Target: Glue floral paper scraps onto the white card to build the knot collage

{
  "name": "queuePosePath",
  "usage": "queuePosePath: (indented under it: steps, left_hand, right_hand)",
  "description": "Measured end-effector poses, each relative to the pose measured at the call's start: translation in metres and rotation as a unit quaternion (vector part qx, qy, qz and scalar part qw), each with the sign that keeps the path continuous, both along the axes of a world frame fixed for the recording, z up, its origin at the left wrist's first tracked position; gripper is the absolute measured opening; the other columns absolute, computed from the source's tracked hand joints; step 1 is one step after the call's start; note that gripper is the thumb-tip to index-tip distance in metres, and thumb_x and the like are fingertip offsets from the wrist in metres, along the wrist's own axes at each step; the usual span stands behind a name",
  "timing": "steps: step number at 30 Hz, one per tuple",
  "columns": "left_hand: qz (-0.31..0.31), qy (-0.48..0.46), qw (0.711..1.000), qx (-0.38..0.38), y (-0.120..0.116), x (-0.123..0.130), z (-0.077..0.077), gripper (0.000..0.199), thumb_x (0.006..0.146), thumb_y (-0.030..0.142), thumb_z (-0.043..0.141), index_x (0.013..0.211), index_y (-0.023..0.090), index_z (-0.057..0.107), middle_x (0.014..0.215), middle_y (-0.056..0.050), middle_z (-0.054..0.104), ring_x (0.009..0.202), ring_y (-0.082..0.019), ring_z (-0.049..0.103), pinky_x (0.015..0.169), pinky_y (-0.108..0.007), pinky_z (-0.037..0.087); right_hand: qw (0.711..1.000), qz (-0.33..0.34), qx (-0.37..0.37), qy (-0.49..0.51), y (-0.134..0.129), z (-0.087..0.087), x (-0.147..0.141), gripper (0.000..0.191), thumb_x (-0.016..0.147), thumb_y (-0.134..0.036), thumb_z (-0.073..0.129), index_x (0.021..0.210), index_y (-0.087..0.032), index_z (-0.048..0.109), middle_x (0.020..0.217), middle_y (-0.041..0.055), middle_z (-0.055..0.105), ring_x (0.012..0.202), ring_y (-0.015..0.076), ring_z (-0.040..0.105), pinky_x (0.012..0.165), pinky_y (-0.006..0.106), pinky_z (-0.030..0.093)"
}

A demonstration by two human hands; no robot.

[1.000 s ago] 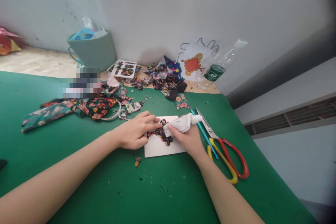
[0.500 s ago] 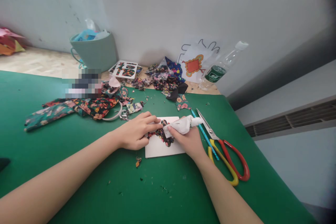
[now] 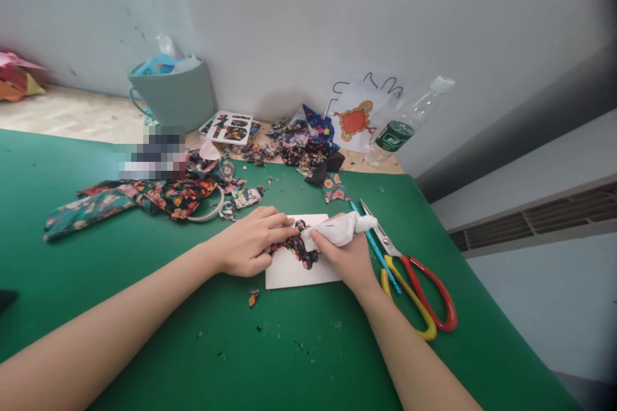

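Observation:
On a white card (image 3: 289, 277) lies a piece of dark flowered fabric (image 3: 293, 245). My left hand (image 3: 253, 241) rests over the card's left side, its fingers stretched out onto the fabric and holding nothing that shows. In my right hand (image 3: 354, 263) is a white squeeze bottle (image 3: 335, 231), its narrow end pointing up to the right and its broad end over the fabric. The card's right part is hidden under that hand. Just right of it lie a blue pencil-like stick (image 3: 382, 255) and scissors (image 3: 409, 273) with red and yellow handles.
Flowered cloth (image 3: 178, 196) with a pale ring lies left. Behind are fabric scraps (image 3: 308, 144), a patterned white card (image 3: 230, 127), a green mug-shaped container (image 3: 173, 99), a drawing (image 3: 354, 119) and a leaning plastic bottle (image 3: 398, 131). Small bits dot the green tabletop (image 3: 270, 359).
The white squeeze bottle in my right hand has shifted slightly to the right. My left hand stays in almost the same place on the fabric.

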State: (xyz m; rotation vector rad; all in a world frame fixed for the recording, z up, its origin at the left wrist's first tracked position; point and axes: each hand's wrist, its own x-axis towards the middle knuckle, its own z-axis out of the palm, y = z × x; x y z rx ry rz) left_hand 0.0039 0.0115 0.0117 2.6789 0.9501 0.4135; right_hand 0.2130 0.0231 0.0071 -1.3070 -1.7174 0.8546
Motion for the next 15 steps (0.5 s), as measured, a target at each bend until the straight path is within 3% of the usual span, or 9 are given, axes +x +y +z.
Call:
queuePosePath:
  steps: [5, 8, 11, 15]
  left_hand:
    - [0.021, -0.023, 0.999, 0.008, -0.005, 0.000, -0.001, 0.061, 0.068, 0.023, 0.041, 0.126, 0.011, 0.028, 0.116, -0.015, 0.047, 0.102, -0.028, 0.043, 0.093, -0.046, 0.027]
    - [0.033, -0.023, 0.999, 0.002, -0.010, 0.002, 0.000, 0.070, 0.070, 0.045, 0.049, 0.127, 0.011, 0.027, 0.119, -0.017, 0.046, 0.107, -0.030, 0.041, 0.095, -0.047, 0.023]
    - [0.031, -0.020, 0.999, -0.003, -0.014, 0.005, 0.000, 0.086, 0.062, 0.063, 0.054, 0.126, 0.012, 0.030, 0.124, -0.019, 0.042, 0.115, -0.034, 0.035, 0.095, -0.048, 0.023]
    - [0.035, -0.018, 0.999, -0.021, -0.016, 0.004, 0.000, 0.090, 0.060, 0.064, 0.056, 0.129, 0.014, 0.027, 0.129, -0.017, 0.037, 0.119, -0.034, 0.030, 0.096, -0.048, 0.021]
  right_hand:
    - [0.992, -0.091, 0.034, 0.080, 0.005, -0.005, 0.006, 0.015, 0.068, -0.027, 0.062, 0.075, -0.018, 0.052, 0.072, 0.0006, 0.057, 0.068, 0.0158, 0.056, 0.067, 0.029, 0.045]
    - [0.985, -0.121, 0.022, 0.122, 0.008, -0.008, 0.008, 0.019, 0.068, -0.029, 0.062, 0.079, -0.018, 0.052, 0.075, 0.0007, 0.058, 0.071, 0.0158, 0.057, 0.068, 0.029, 0.046]
    - [0.980, -0.127, -0.006, 0.153, 0.009, -0.009, 0.006, 0.023, 0.067, -0.030, 0.064, 0.082, -0.018, 0.051, 0.073, -0.0005, 0.058, 0.067, 0.0145, 0.057, 0.062, 0.027, 0.047]
    - [0.980, -0.110, -0.034, 0.164, 0.010, -0.007, 0.004, 0.024, 0.067, -0.032, 0.064, 0.083, -0.019, 0.052, 0.072, -0.0015, 0.059, 0.063, 0.0136, 0.056, 0.055, 0.025, 0.047]
